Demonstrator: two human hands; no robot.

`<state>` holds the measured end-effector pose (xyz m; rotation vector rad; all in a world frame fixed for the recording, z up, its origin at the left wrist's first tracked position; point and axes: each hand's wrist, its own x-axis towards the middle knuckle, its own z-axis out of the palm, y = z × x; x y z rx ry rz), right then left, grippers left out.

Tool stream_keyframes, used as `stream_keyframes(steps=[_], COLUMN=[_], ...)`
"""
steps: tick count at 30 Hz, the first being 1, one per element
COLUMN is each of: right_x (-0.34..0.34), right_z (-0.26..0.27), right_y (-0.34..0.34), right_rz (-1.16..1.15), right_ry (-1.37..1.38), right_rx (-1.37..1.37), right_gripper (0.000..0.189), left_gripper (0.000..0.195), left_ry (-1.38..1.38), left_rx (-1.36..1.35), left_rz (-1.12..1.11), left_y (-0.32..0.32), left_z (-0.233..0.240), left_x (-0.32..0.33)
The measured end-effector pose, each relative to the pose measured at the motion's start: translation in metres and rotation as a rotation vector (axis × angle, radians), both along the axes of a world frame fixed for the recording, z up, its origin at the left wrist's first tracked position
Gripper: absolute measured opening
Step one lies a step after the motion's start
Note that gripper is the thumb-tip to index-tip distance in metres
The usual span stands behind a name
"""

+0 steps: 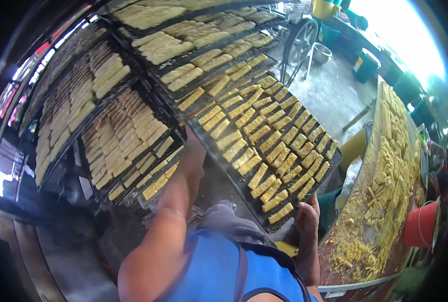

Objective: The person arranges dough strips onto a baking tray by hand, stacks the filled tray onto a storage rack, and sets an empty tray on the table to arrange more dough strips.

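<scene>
A black metal baking tray (243, 188) bearing rows of yellow dough sticks (260, 134) lies before me, tilted across the view. My right hand (309, 213) grips its near right edge, the thumb on the rim. At its left edge is my left hand (192, 137), the fingers hidden by the tray and blurred, so its hold is not clear. The tray's far left corner meets a rack of stacked trays, where more trays of pale sticks (163, 47) sit one above another. To the left, further trays of sticks (122, 139) stand close to my left forearm.
On the right a long table (326, 260) bears piles of cut dough strips (388, 170) and yellow crumbs. A red bucket (420, 224) is at its far side. Beyond the tray stand a large spoked wheel (301, 41), a metal pot (321, 53) and a green bin (366, 66).
</scene>
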<state>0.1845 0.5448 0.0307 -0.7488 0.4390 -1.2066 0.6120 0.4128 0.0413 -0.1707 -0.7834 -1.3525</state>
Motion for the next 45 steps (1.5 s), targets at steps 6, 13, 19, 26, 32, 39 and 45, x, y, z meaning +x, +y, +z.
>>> stream_keyframes(steps=[6,13,19,26,32,39,45], right_x=[-0.002,-0.008,-0.011,-0.002,0.020,0.033,0.029], right_z=[0.027,0.025,0.021,0.017,0.011,0.016,0.023], right_y=[-0.003,-0.016,-0.025,-0.025,-0.015,0.005,0.005], right_rz=[0.189,0.245,0.334,0.392,0.225,0.112,0.149], right_ry=[-0.121,0.006,0.001,-0.083,0.018,0.105,0.144], right_rx=[-0.144,-0.136,-0.209,-0.242,-0.190,-0.186,-0.123], right_gripper=[0.061,0.056,0.047,0.048,0.053,0.059,0.055], left_gripper=[0.056,0.057,0.054,0.045,0.045,0.046,0.049], left_ry=[-0.027,-0.032,0.001,-0.029,0.096,0.041,0.055], left_rx=[-0.088,-0.147,0.066,0.027,0.087,0.217,0.192], left_rz=[0.076,0.116,0.199,0.300,-0.024,0.128,0.198], left_y=[0.037,0.077,0.150,0.157,0.151,0.167,0.181], left_z=[0.030,0.016,-0.005,-0.001,0.014,0.032,0.042], left_x=[-0.035,-0.092,-0.165,-0.166,-0.133,-0.114,-0.122])
